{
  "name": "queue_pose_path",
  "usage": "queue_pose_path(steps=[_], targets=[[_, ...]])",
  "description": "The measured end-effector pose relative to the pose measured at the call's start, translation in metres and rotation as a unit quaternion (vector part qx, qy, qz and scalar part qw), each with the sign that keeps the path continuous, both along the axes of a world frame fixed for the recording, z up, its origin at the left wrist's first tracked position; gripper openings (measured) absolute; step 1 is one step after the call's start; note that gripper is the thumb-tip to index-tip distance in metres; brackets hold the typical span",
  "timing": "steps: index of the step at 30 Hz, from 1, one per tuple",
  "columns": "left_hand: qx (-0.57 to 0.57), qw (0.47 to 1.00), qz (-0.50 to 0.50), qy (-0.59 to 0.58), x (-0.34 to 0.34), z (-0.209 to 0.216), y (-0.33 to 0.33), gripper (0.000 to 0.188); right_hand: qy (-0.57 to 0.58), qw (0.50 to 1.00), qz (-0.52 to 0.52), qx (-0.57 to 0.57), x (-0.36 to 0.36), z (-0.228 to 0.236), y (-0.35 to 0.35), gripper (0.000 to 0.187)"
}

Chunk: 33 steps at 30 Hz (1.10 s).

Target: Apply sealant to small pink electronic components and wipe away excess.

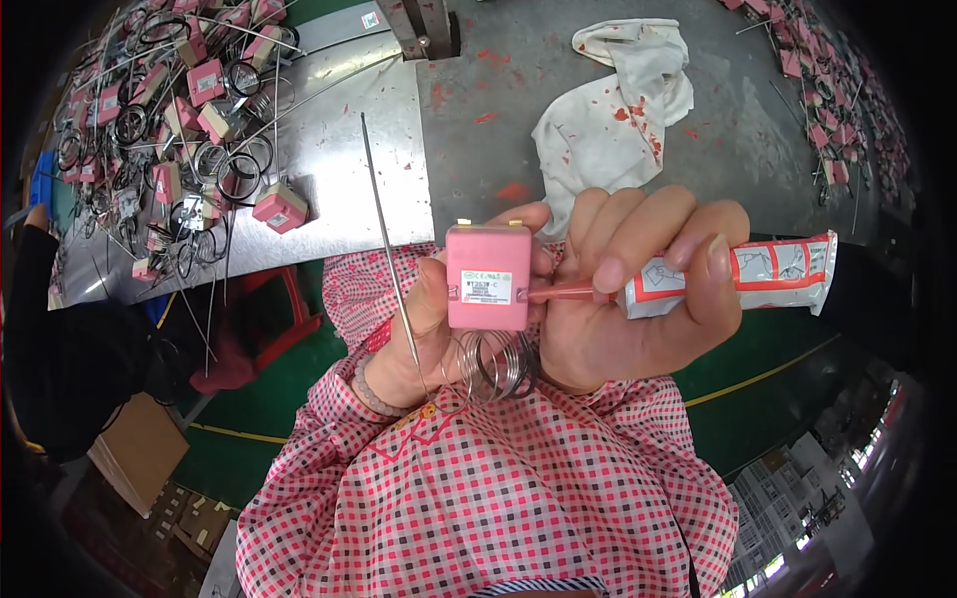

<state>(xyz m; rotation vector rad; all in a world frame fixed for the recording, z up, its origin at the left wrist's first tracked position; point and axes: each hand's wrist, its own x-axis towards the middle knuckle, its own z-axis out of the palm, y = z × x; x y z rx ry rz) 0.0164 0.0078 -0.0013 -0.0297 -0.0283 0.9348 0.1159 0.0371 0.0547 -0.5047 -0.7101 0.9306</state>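
A pink box-shaped capillary thermostat (488,249) with a white label and two brass-coloured tabs on top is held upright in front of me. My left hand (419,329) is closed on it, thumb along its left side and fingers partly hidden behind. Below the box hangs a coil of thin metal tubing (488,369); a slim metal probe (382,219) rises beside my left thumb. My right hand (623,344) grips a white and orange squeeze tube (783,274). Its red nozzle (570,291) points left, its tip at the notch on the thermostat's right side.
Many pink thermostats with coils and probes are heaped on the metal table (349,159) at the left; another heap (822,120) lies far right. A white cloth (618,120) with red flecks lies beyond my hands. A metal post (419,25) stands at the back. Someone's dark sleeve (40,299) shows at left.
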Motion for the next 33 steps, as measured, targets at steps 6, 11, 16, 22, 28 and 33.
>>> queue_pose_path(steps=[6, 11, 16, 22, 28, 33], targets=[[0.002, 1.000, -0.004, -0.019, -0.001, -0.003, 0.001, 0.087, 0.001, 1.000, 0.006, 0.004, -0.001, -0.001, 0.002, 0.019], [0.011, 0.998, -0.018, 0.064, -0.003, -0.001, 0.000, 0.089, -0.001, 1.000, 0.010, 0.010, -0.002, -0.003, 0.002, 0.020], [0.033, 0.983, -0.029, 0.178, -0.008, 0.005, 0.002, 0.087, -0.019, 1.000, 0.005, 0.012, -0.003, -0.005, 0.002, 0.019], [0.040, 0.970, -0.052, 0.235, -0.011, 0.010, 0.003, 0.086, -0.011, 0.999, 0.032, 0.014, -0.002, -0.004, 0.003, 0.019], [0.037, 0.974, -0.055, 0.215, -0.010, 0.008, 0.004, 0.085, -0.044, 0.999, 0.018, 0.024, -0.004, -0.002, 0.001, 0.018], [-0.012, 0.999, -0.015, -0.028, -0.001, -0.001, 0.006, 0.084, -0.190, 0.972, -0.093, 0.102, -0.006, -0.005, 0.000, 0.018]])
